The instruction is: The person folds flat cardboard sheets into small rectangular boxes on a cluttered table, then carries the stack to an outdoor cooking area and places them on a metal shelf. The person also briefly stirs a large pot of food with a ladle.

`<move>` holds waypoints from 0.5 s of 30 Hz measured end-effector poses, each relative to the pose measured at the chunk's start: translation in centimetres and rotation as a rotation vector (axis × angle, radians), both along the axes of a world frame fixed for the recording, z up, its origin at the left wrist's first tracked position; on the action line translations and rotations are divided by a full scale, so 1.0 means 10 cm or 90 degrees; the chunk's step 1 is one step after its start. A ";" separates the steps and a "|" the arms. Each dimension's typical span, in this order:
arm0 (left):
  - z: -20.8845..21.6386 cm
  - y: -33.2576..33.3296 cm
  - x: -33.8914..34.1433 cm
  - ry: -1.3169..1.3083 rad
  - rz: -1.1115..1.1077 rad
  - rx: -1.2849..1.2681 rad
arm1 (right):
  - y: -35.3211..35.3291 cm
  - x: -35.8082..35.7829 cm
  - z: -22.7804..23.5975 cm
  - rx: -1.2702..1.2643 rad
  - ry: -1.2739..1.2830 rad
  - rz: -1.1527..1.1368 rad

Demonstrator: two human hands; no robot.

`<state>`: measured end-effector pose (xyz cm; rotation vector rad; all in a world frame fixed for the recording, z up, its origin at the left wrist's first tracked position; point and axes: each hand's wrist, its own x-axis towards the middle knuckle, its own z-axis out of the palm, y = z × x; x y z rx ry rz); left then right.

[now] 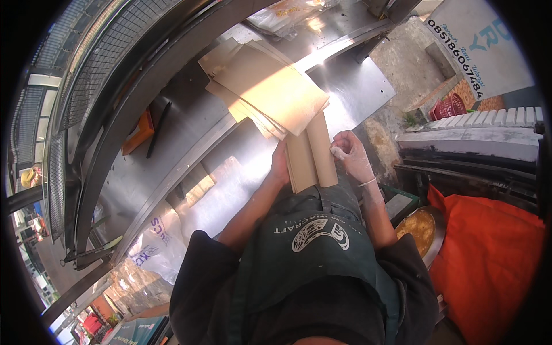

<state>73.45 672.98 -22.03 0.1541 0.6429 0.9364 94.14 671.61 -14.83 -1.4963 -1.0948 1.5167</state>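
Observation:
Sheets of brown paper (302, 164) stand in front of my apron, their right part curled over into a rounded fold (323, 152). My left hand (280, 165) grips the left edge of these sheets, with most of its fingers hidden behind them. At the fold's right edge is my right hand (353, 158), dusted with white powder. Its fingers are curled in and the tips meet the paper's side; whatever they pinch is hidden. Just beyond, a fanned stack of brown paper sheets (270, 86) lies on the metal counter, partly in bright sun.
A steel counter (190, 109) with a raised edge runs diagonally ahead. Plastic bags (158, 241) lie at the left, near an orange box (138, 133). At the right are a metal bowl of yellow-brown food (418, 230) and an orange cloth (489, 259). A red basket (447, 107) stands farther off.

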 end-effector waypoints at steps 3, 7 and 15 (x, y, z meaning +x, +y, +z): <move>0.03 0.00 0.03 -0.072 -0.053 0.021 | 0.02 -0.05 0.06 -0.036 0.072 0.021; 0.26 0.00 0.12 0.100 -0.119 0.179 | -0.02 -0.17 -0.08 -0.054 0.131 0.053; 0.24 0.02 0.09 -0.081 -0.184 0.149 | -0.04 -0.36 -0.13 -0.051 0.167 0.077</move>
